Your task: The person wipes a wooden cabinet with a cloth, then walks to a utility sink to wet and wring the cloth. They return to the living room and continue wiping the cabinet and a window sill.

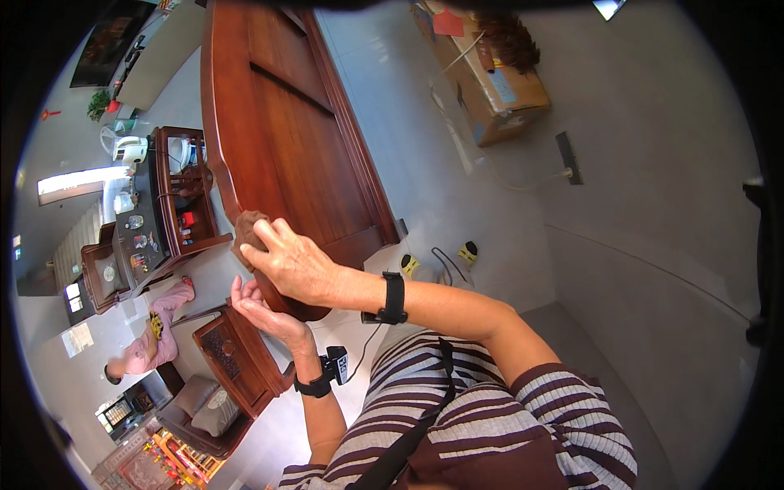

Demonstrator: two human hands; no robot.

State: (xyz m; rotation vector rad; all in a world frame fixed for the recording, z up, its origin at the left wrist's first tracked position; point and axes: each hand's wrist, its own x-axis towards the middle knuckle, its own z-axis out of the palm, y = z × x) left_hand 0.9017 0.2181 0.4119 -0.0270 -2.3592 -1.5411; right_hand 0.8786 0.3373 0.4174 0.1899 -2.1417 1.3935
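Observation:
My right hand (297, 263) is closed on a crumpled brown cloth (250, 231), pressed to the curved edge at the near end of a reddish-brown polished wooden furniture piece (294, 153). The back of this hand faces up. Just below it, my left hand (266, 315) is palm up beside the same wooden edge, its fingers apart and slightly curled, with nothing seen in it. Both wrists wear black straps; the left one carries a small device.
A cardboard box (514, 104) with a feather duster (511, 40) stands by the wall, near a cable. At left are a dark table (150, 208) with a kettle and jars, a wooden armchair (245, 361) with cushions, and a seated person (153, 343) in pink.

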